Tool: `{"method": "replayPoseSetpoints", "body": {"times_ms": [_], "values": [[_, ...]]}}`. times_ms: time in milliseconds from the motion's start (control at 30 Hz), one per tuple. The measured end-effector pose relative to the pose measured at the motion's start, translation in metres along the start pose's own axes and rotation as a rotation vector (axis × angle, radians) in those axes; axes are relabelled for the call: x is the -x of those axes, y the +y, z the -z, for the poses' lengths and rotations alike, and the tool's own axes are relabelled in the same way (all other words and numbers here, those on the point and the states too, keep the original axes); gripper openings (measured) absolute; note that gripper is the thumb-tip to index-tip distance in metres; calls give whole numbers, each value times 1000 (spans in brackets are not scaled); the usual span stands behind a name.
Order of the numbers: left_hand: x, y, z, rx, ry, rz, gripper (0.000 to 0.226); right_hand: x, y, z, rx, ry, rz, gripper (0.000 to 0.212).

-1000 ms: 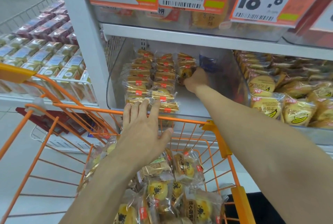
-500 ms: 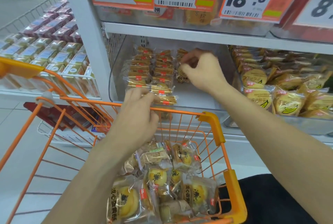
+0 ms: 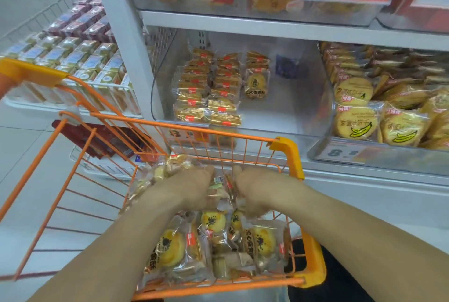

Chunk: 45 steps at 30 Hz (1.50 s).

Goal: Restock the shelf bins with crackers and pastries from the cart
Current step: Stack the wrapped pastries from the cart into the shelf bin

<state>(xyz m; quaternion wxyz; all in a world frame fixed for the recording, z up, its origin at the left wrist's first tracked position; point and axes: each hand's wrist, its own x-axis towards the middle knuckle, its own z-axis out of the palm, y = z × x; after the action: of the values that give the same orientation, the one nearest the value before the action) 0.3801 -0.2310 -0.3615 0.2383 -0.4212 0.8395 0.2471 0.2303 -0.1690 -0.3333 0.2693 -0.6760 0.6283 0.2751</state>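
Both hands, left hand (image 3: 192,186) and right hand (image 3: 254,188), have dropped from the bin (image 3: 315,112) at twelve o'clock into the cart (image 3: 288,153), closing on pastry packets (image 3: 220,188); another refill begins.

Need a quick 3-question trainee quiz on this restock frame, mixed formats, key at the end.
1. True or false: both the left hand and the right hand are down among the packets in the orange cart.
2. Multiple choice: in the clear bin straight ahead, the round pastry packet at the front of its row stands A) right of the two rows of cracker packs, B) left of them, C) on the floor.
3. Fill in: the packs in the bin to the right carry a drawing of a ______.

Key: 1 true; 2 A; 3 banana.
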Motion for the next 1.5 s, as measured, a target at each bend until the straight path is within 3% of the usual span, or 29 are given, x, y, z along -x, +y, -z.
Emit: {"method": "replayPoseSetpoints", "body": {"times_ms": [133, 300, 433, 500, 667, 767, 933, 1033, 1200, 1500], "values": [[-4, -3, 1, 14, 47, -13, 67, -7, 0, 1, -47, 17, 8, 88], [12, 7, 18, 101, -21, 32, 56, 3, 20, 3, -127, 125, 73, 68], [31, 8, 36, 241, -69, 46, 35, 14, 36, 8, -234, 240, 188, 83], [38, 5, 41, 389, -61, 28, 28, 26, 42, 12, -324, 305, 248, 88], [57, -6, 56, 936, -110, 104, 46, 51, 66, 26, -723, 462, 458, 71], [58, -6, 58, 1244, -23, 32, 32, 56, 77, 27, -968, 591, 533, 61], [57, 7, 62, 1536, 22, -16, 37, 50, 78, 31, -1310, 839, 571, 56], [55, 13, 61, 1604, 83, -9, 32, 45, 70, 32, -1475, 848, 501, 49], [54, 24, 59, 1699, 136, -103, 38, 46, 48, 31, -1531, 869, 321, 30], [54, 29, 55, 1454, 332, -311, 40, 38, 35, 24, -1508, 681, 205, 84]]}}
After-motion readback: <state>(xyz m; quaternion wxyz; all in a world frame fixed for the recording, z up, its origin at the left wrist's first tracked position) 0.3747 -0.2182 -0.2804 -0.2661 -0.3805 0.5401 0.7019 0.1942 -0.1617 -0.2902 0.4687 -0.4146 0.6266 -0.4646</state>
